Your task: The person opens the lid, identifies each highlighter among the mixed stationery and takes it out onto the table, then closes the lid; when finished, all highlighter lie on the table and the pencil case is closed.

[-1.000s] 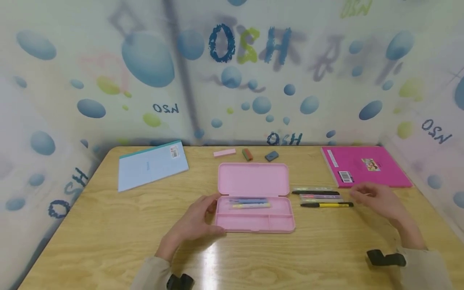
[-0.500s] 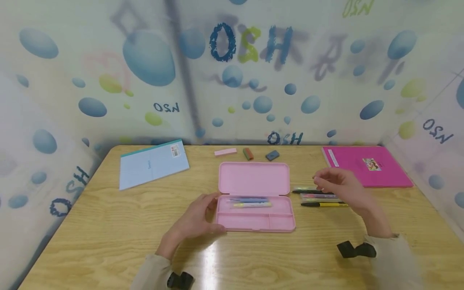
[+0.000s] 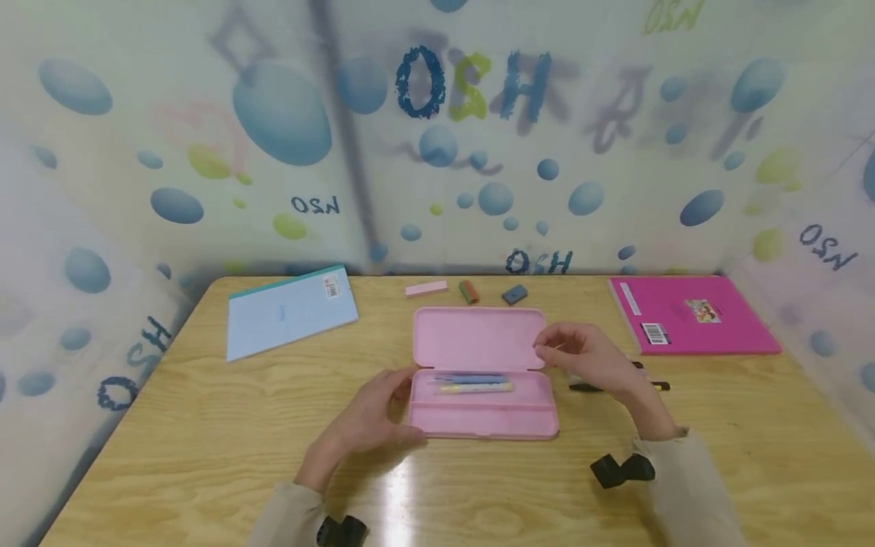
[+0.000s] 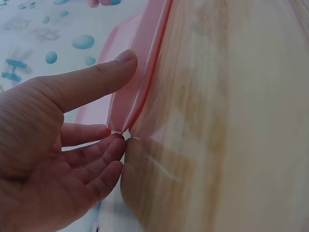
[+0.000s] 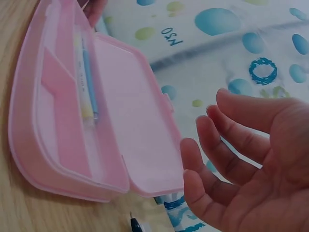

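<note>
A pink pencil case (image 3: 478,420) lies with its lid (image 3: 472,338) folded back. Inside its long rear compartment are several blue and yellow-white pens (image 3: 475,388), also visible as a yellow-white pen (image 5: 83,92) in the right wrist view. My left hand (image 3: 372,414) holds the case's left end, the thumb on the front wall (image 4: 130,87) and fingertips at the corner. With fingers loosely bent and nothing between them, my right hand (image 3: 591,357) hovers by the lid's right edge. Below it lie several pens, including a black and yellow pen (image 3: 661,386), partly hidden by that hand.
Behind the case lie a pink bar-shaped piece (image 3: 426,289), a green and orange block (image 3: 469,292) and a blue-grey block (image 3: 515,295). A light blue notebook (image 3: 290,315) is at the back left, a magenta book (image 3: 697,315) at the back right. Patterned walls enclose the table (image 3: 205,456).
My right hand has moved left from the right end of the pens, across them, to the lid's right edge. My left hand stays on the pencil case.
</note>
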`<act>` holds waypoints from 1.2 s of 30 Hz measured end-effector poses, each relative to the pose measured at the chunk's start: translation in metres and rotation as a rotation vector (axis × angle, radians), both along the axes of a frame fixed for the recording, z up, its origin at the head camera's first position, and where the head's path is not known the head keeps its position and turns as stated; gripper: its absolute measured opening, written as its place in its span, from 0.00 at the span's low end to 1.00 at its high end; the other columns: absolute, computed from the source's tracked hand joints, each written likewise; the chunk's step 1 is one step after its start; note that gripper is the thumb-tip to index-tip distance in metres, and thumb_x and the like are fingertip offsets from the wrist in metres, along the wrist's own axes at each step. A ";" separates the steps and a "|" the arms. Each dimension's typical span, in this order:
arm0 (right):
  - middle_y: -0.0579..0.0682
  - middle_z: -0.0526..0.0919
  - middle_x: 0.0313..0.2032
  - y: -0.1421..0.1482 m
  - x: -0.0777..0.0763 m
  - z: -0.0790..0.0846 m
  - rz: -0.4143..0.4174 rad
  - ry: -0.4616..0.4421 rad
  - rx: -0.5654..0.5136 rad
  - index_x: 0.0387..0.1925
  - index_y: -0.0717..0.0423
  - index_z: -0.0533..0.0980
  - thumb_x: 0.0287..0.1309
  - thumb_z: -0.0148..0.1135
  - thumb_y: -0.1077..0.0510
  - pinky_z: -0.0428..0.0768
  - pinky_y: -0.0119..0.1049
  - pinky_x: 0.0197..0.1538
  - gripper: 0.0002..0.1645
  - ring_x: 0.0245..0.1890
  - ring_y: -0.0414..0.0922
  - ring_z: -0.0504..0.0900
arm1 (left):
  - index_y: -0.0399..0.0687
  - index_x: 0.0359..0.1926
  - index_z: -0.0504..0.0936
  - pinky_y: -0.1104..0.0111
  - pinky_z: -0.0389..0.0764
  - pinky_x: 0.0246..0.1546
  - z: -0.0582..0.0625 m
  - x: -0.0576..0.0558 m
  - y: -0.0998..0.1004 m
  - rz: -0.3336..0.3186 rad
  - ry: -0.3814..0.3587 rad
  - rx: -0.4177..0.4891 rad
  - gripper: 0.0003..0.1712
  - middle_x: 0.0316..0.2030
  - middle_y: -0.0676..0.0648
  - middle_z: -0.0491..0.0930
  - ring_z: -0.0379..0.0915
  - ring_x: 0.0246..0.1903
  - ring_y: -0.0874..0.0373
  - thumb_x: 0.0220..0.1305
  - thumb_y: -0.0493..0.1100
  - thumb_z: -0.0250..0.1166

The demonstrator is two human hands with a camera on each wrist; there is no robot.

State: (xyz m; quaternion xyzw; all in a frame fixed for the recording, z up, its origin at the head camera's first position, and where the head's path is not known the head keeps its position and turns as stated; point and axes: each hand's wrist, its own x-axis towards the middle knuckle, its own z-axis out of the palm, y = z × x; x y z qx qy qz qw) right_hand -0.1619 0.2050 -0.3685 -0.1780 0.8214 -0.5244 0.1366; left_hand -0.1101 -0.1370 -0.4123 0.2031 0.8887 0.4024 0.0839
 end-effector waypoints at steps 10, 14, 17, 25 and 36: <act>0.53 0.80 0.37 -0.019 0.003 -0.018 0.056 0.021 0.011 0.39 0.64 0.78 0.61 0.62 0.61 0.79 0.34 0.38 0.08 0.37 0.48 0.76 | 0.46 0.66 0.68 0.56 0.74 0.52 -0.001 0.000 0.001 0.013 -0.036 0.009 0.49 0.50 0.48 0.75 0.71 0.48 0.55 0.41 0.46 0.80; 0.53 0.80 0.36 -0.025 0.004 -0.024 0.082 0.017 0.014 0.40 0.63 0.78 0.61 0.62 0.61 0.77 0.32 0.33 0.08 0.34 0.49 0.76 | 0.45 0.65 0.68 0.56 0.74 0.52 -0.002 0.000 0.000 0.017 -0.037 0.006 0.49 0.50 0.48 0.75 0.70 0.48 0.55 0.40 0.46 0.80; 0.53 0.80 0.34 -0.029 0.004 -0.027 0.089 0.012 0.030 0.39 0.62 0.79 0.60 0.63 0.61 0.76 0.33 0.28 0.08 0.31 0.48 0.76 | 0.45 0.65 0.68 0.57 0.73 0.51 -0.001 0.000 0.000 0.021 -0.037 0.002 0.49 0.49 0.48 0.74 0.70 0.47 0.56 0.40 0.46 0.80; 0.45 0.80 0.30 -0.037 0.005 -0.030 0.064 0.139 0.220 0.34 0.57 0.80 0.58 0.65 0.61 0.76 0.33 0.38 0.03 0.32 0.42 0.75 | 0.44 0.65 0.69 0.56 0.74 0.50 -0.001 0.000 0.001 0.004 -0.009 -0.005 0.49 0.48 0.47 0.75 0.70 0.47 0.54 0.40 0.47 0.80; 0.45 0.82 0.33 -0.041 0.009 -0.029 0.031 0.126 0.328 0.37 0.56 0.84 0.57 0.66 0.63 0.77 0.35 0.39 0.06 0.32 0.42 0.74 | 0.43 0.65 0.68 0.56 0.73 0.51 0.000 0.000 0.001 0.032 -0.036 -0.027 0.50 0.47 0.49 0.74 0.69 0.46 0.55 0.40 0.46 0.80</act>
